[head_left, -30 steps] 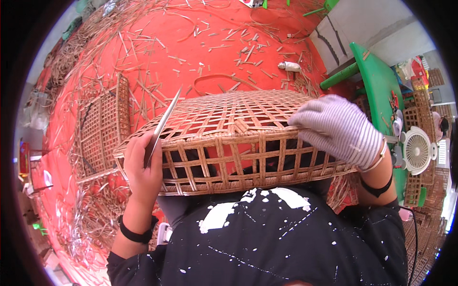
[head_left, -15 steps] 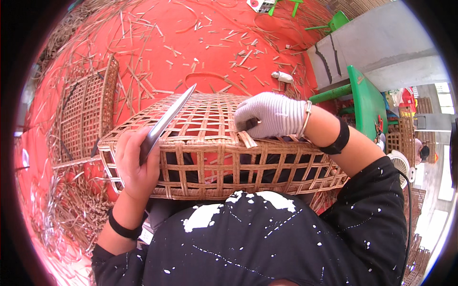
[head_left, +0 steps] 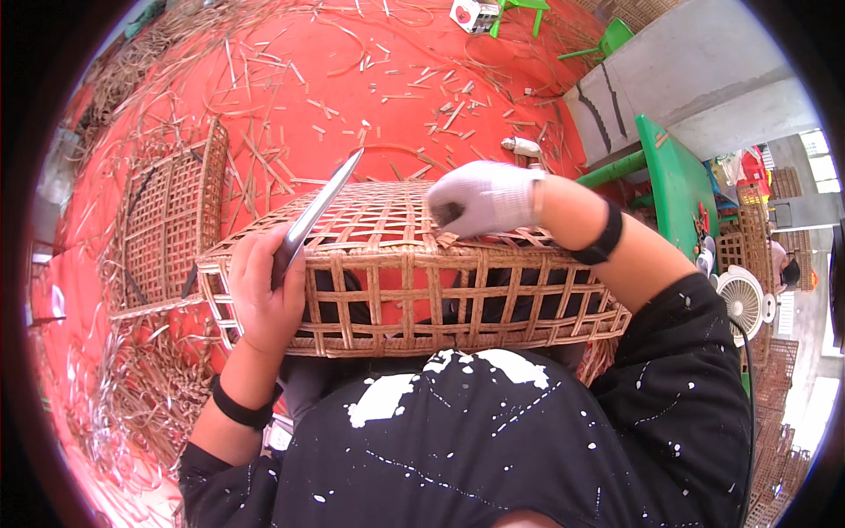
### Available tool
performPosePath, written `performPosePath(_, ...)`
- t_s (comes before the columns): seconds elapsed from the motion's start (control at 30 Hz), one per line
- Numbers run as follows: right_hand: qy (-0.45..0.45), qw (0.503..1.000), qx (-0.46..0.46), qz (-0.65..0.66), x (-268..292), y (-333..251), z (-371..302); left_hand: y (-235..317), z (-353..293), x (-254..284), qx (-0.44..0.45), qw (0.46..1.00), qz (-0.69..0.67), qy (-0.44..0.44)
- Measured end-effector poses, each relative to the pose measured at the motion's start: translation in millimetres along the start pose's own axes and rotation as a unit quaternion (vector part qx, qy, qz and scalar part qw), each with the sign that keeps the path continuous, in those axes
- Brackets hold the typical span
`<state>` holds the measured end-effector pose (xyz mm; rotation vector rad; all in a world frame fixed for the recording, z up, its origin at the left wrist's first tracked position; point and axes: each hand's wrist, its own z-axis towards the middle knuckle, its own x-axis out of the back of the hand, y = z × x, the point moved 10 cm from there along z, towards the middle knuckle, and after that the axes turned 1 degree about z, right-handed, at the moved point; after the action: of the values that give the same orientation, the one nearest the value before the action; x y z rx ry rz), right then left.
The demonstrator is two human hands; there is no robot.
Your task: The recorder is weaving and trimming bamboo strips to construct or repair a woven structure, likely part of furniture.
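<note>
A brown woven basket frame with open square gaps rests across my lap. My left hand, bare, is closed round the dark handle of a knife. Its long shiny blade points up and away over the woven panel, and the hand is against the basket's left end. My right hand wears a pale striped glove and lies on the basket's top edge, right of the middle. Its fingers are curled and slightly smeared; whatever they grip is hidden. A short strip end shows just beneath them.
Another woven panel lies at the left, beside a heap of loose strips. Cut scraps litter the red floor covering. At the right stand a green table and a white fan.
My right hand has shifted slightly up and left, and less of the strip end shows beneath it. The near side of the basket has tilted up a little. My left hand still holds the knife.
</note>
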<state>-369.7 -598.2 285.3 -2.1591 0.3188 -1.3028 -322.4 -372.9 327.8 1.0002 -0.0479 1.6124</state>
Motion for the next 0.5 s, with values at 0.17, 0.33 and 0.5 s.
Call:
performPosePath(0.17, 0.197, 0.978, -0.004, -0.064, 56.5, -31.6, -107.8, 0.1, 1.6, -0.2, -0.006, 1.0, -0.008, 0.007)
performPosePath(0.33, 0.199, 0.956, -0.12, -0.18, -4.2, -47.3, -184.0, -1.8, 4.8, -3.2, 0.018, 1.0, -0.009, 0.003)
performPosePath(0.5, 0.316, 0.902, -0.124, -0.268, -58.7, -42.9, -203.5, -11.4, 16.3, -14.0, 0.035, 0.999, 0.002, -0.014)
